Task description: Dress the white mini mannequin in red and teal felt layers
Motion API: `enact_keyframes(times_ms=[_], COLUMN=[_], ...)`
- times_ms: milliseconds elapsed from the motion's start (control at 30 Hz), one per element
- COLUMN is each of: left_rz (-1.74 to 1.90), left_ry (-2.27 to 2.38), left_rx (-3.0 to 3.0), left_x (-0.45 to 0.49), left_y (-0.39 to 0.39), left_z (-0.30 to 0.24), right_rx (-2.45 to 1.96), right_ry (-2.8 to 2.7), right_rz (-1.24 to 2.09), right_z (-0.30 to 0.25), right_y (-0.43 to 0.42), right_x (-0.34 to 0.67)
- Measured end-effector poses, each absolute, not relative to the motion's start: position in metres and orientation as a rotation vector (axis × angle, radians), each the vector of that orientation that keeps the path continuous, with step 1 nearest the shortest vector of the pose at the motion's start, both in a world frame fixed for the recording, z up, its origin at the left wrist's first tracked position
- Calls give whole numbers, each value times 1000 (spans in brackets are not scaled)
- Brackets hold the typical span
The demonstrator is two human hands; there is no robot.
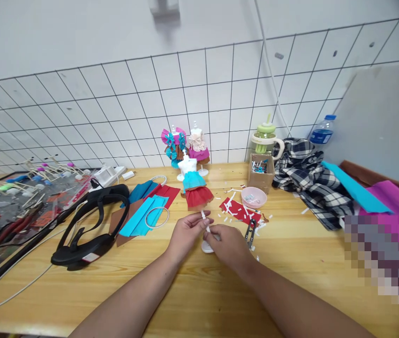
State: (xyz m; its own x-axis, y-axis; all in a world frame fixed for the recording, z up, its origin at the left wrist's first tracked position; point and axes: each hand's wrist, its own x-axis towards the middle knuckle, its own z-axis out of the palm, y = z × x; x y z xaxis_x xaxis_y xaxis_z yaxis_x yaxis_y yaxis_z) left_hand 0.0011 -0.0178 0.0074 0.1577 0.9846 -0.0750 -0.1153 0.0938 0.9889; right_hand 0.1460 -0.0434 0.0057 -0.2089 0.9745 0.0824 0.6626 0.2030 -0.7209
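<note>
A small white dress form (187, 165) leans a little to the left in front of me. It wears a tiered skirt, with a light blue tier (194, 180) above a red one (199, 198). Below the skirt, my left hand (185, 232) pinches the thin white stand pole (203, 214). My right hand (230, 241) is closed round the lower part of the same pole, just above the round white base (207, 248). The fingers partly hide the pole.
Two dressed forms, one with blue flowers (171, 145) and one pink (198, 143), stand behind. Scissors (250, 232), red paper (239, 210), white scraps and a pink dish (254, 197) lie right. Blue sheets (139, 220) and a black headset (90, 249) lie left.
</note>
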Motion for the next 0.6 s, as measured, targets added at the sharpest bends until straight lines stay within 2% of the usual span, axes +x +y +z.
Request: enact_keyframes(times_ms=[100,167,400,500,600], left_rz=[1117,1143,1135,1105,1067], left_ry=[1102,1105,1225,1315,1346], left_rx=[1117,1148,1303,1422,1504], left_x=[3,2,-1,2,5], left_y=[-16,-15,-12,-15,-19], left_z=[8,9,5,4,4], right_rx=[-1512,-1422,-843,-664,-621], right_ry=[-1869,-1670,-879,-682,-528], right_rz=[673,734,1748,1937,1977], right_z=[5,7,26,29,27], right_y=[-41,-37,-44,-47,-47], right_x=[150,152,150,149,150])
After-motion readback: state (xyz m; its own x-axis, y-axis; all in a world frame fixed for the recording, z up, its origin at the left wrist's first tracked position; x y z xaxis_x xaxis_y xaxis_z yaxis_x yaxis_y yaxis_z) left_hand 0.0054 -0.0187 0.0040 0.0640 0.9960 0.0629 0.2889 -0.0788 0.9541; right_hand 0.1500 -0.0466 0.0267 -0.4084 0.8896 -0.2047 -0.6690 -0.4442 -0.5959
